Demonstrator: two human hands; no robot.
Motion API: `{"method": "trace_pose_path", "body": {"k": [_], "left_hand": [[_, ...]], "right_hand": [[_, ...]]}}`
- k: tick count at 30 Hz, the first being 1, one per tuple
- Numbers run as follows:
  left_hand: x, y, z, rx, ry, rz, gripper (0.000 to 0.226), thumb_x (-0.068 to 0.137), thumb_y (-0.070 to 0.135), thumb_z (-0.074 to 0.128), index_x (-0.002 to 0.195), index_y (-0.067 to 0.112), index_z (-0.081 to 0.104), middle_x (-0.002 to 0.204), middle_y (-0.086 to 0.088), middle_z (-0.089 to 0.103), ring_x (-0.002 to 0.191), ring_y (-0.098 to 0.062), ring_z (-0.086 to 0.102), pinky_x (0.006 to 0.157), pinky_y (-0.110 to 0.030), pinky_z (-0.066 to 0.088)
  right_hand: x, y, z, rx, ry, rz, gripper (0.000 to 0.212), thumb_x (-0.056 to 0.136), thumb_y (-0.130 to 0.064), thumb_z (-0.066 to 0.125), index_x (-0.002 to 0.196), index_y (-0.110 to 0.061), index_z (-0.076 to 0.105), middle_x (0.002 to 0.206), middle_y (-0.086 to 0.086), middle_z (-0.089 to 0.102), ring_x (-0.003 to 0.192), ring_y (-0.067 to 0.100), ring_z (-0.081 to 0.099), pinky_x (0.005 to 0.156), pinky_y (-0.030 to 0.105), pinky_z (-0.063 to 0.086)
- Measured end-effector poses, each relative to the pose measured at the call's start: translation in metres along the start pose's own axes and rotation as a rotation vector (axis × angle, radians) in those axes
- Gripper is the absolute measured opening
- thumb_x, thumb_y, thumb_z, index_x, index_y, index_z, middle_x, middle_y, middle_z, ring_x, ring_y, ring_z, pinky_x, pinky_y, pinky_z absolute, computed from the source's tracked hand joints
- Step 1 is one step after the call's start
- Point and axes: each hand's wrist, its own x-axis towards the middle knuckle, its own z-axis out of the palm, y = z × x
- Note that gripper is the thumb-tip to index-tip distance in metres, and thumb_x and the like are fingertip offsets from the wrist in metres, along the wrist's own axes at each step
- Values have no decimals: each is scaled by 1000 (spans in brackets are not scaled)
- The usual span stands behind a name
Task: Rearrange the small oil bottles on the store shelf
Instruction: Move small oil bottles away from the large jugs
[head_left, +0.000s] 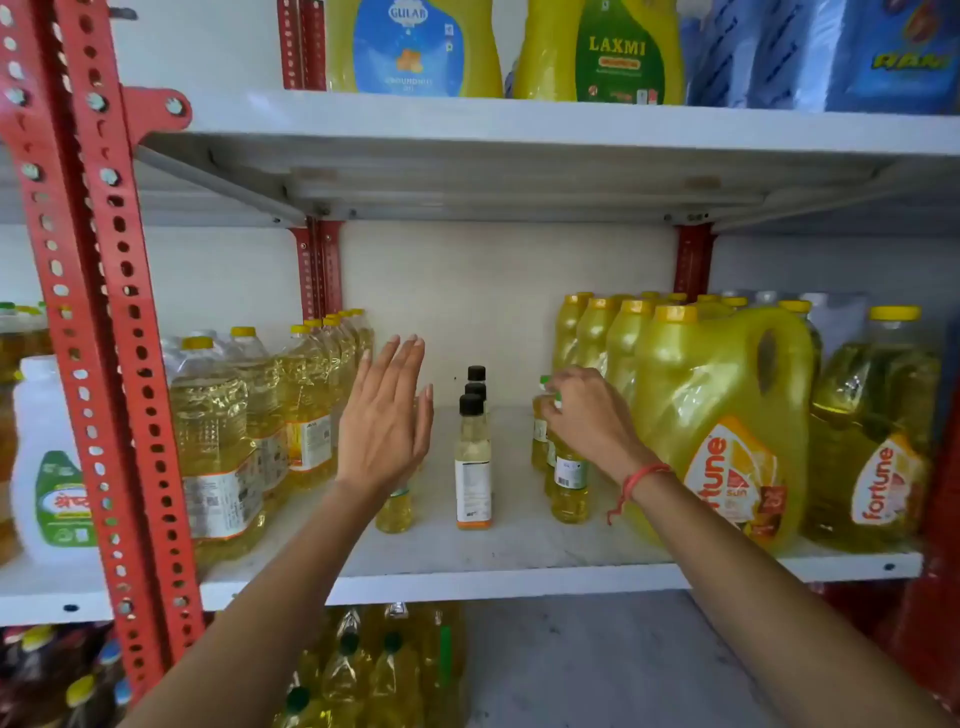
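On the white middle shelf stand small oil bottles. A row of three black-capped bottles runs front to back at the centre. My left hand is raised flat with fingers spread, holding nothing; a small yellow bottle stands partly hidden behind its wrist. To the right is a cluster of small green-capped yellow bottles. My right hand is closed over the tops of these bottles, gripping one by its neck. A red thread circles that wrist.
Tall yellow-capped oil bottles fill the shelf's left side. Large Fortune jugs and more tall bottles crowd the right. A red perforated upright stands at the left front. Big cans sit on the shelf above; more bottles stand below.
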Motion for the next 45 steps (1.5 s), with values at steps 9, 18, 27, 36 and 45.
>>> {"method": "trace_pose_path", "body": {"k": [9, 18, 27, 36, 45], "left_hand": [[-75, 6, 33, -17, -126, -46, 55, 103, 30, 32, 146, -3, 46, 151, -20, 47, 143, -33, 39, 124, -47, 13], [-125, 16, 62, 2, -327, -87, 69, 105, 47, 18, 154, 1, 31, 163, -15, 28, 153, -27, 19, 126, -40, 1], [-134, 14, 71, 110, -350, -115, 79, 100, 55, 26, 157, 0, 21, 167, -15, 14, 155, -27, 10, 125, -44, 1], [-136, 15, 73, 129, -396, -126, 79, 100, 56, 26, 158, 2, 22, 167, -13, 14, 155, -25, 8, 125, -41, -4], [-136, 13, 73, 128, -388, -121, 79, 100, 55, 28, 157, 2, 23, 167, -13, 15, 155, -25, 8, 125, -41, -5]], "right_hand": [[2, 17, 6, 10, -78, 124, 32, 89, -18, 55, 115, -8, 71, 119, 19, 69, 112, 35, 62, 90, 37, 52], [10, 22, 18, -25, -66, 152, 42, 92, -34, 53, 105, 2, 70, 111, 25, 67, 105, 37, 62, 85, 39, 50], [42, 30, 21, -63, -206, 182, 42, 80, -33, 72, 111, -5, 72, 113, 22, 69, 107, 37, 64, 84, 37, 52], [55, 28, 2, -17, -424, 190, 36, 83, -18, 67, 117, -8, 70, 123, 13, 67, 115, 30, 61, 97, 38, 51], [59, 28, 4, -22, -479, 207, 37, 79, -23, 75, 108, 0, 71, 104, 16, 76, 88, 30, 75, 88, 37, 58]]}}
